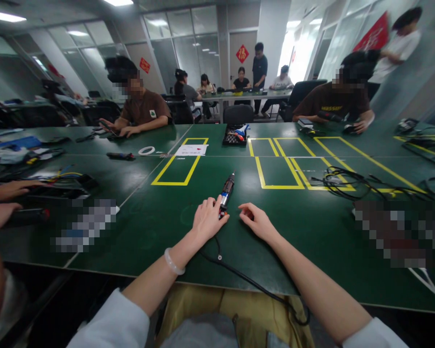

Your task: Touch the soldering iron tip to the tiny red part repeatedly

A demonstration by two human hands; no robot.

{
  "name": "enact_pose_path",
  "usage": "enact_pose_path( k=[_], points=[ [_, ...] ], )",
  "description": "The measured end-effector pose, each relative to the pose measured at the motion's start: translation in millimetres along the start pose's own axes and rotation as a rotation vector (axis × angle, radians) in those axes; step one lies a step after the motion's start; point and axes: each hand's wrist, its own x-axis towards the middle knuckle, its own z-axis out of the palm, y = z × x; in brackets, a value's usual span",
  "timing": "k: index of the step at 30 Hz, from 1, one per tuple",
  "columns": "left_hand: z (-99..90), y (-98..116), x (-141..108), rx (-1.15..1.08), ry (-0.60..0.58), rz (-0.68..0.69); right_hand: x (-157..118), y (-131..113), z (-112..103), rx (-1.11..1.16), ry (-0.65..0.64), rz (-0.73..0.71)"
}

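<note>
An electric screwdriver (227, 189) with its housing partly opened lies on the green table (159, 227), its tip pointing away from me. My left hand (206, 220) rests on its near end, fingers over the metal and blue part, a white bracelet on the wrist. The near end is partly hidden under the hand. To the right of the tool, my right hand (255, 220) rests on the table with curled fingers, thumb near the index finger, and nothing shows between them. A black cable (246, 279) runs from below my left hand over the table's near edge.
Yellow tape outlines (169, 183) mark the table, with a white paper (192, 150) on one. A black tray (234, 135) of small parts stands farther back. Coiled black cables (342, 180) lie right. Another person's hands (2, 217) are at the left edge; people sit opposite.
</note>
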Motion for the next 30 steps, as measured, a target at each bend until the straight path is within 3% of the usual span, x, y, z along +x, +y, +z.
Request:
enact_pose_path(
  k=[11,18,22,27,30],
  points=[
    [-9.9,-140.3,-12.3,0.194,-0.122,-0.236,-0.3,1.0,1.6,-0.005,-0.038,0.021],
    [-10.7,-201.5,-14.9,0.21,-0.188,-0.386,-0.3,-2.3,1.8,-0.031,-0.058,0.027],
    [-12.8,-210.9,-17.4,0.209,-0.171,-0.432,0.0,-0.7,1.9,-0.055,-0.064,0.011],
    [-15.6,-189.5,-26.6,0.261,0.016,-0.39,-0.3,0.3,2.2,-0.065,-0.065,0.005],
    [-17.4,-178.8,-30.0,0.261,0.02,-0.391,-0.5,0.7,2.4,-0.062,-0.067,0.005]
  ],
)
